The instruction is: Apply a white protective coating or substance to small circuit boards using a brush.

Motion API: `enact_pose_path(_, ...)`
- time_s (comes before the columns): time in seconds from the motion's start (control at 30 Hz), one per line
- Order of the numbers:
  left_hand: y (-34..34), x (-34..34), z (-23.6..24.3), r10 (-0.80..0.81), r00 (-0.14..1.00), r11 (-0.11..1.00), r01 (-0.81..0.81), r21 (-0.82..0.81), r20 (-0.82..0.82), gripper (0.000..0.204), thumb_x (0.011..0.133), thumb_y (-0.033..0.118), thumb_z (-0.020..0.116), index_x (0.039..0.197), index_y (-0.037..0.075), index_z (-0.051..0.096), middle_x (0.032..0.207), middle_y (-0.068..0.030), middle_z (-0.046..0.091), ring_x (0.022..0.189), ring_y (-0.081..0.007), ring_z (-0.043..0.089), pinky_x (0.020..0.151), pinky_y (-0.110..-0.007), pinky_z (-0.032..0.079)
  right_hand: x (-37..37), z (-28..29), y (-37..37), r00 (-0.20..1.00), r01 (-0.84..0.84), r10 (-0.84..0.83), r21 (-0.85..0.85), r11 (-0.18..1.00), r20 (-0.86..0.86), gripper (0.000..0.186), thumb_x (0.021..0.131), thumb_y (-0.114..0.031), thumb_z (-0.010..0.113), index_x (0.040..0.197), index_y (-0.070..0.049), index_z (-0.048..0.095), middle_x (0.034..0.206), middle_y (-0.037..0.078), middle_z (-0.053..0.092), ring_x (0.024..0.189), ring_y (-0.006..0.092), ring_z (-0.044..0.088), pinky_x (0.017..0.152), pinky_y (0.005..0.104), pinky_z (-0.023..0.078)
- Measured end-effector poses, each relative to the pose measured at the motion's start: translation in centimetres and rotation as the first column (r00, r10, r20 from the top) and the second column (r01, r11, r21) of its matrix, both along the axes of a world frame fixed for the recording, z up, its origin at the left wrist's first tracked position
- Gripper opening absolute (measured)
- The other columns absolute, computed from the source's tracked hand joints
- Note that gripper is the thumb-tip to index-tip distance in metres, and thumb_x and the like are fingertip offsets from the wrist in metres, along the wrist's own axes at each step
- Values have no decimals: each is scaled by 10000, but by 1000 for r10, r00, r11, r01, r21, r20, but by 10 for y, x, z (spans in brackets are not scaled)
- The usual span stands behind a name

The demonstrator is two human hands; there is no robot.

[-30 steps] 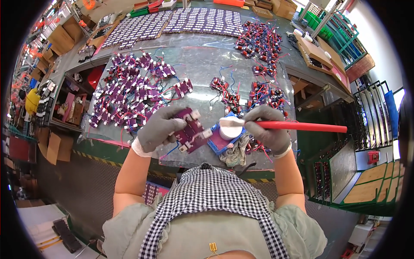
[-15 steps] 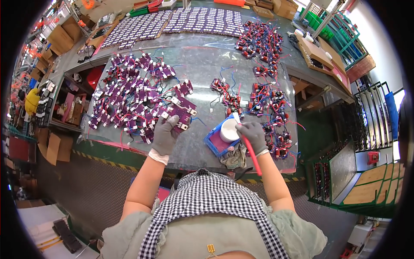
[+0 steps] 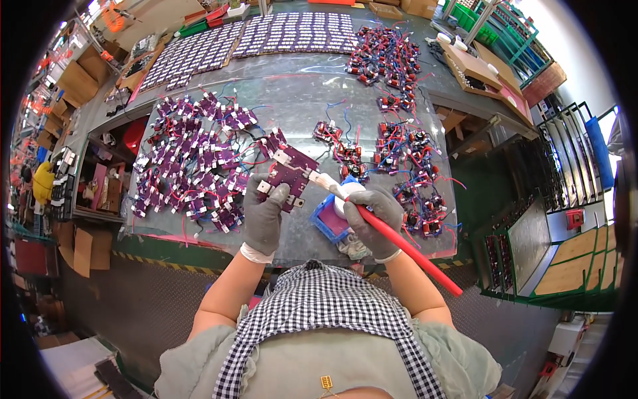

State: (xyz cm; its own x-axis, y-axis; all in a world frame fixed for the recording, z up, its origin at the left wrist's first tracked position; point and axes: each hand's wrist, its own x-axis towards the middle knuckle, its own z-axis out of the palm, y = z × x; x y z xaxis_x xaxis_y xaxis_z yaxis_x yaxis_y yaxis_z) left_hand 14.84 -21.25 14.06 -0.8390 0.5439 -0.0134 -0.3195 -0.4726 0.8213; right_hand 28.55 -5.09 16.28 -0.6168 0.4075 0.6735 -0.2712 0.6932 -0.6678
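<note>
Gloved left hand (image 3: 264,216) curled closed, gloved right hand (image 3: 373,219) fisted closed, bare forearms converging forward

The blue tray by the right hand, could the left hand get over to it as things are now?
Probably not freely: the left hand is gripping the purple board, and the right hand with its red-handled brush sits over the blue tray.

On the surface (image 3: 299,100), a held circuit board (image 3: 290,174) sat between a spread of boards (image 3: 193,166) on the left and wired coils (image 3: 405,153) on the right, with rows of small parts (image 3: 266,36) behind.
</note>
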Motion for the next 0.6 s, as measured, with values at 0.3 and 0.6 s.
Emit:
enact_pose_path(0.3, 10, -21, -10, 59, 998, 998, -59, -14, 14, 212, 938, 34, 603, 1138, 59, 539, 987, -22, 652, 839, -91, 633, 732, -245, 522, -23, 2, -20, 974, -220, 219, 12, 975, 51, 204, 729, -32, 767, 892, -88, 659, 691, 65, 617, 624, 240, 605, 579, 347, 471)
enact_pose_path(0.6, 24, -74, -20, 15, 1000, 997, -16, -71, -8, 160, 936, 80, 627, 1090, 62, 587, 958, -9, 649, 781, -71, 609, 671, -234, 496, -49, -9, -3, 980, -135, 161, -206, 969, 115, 116, 785, 1, 710, 874, -36, 646, 795, 97, 646, 713, 209, 633, 652, 319, 500)
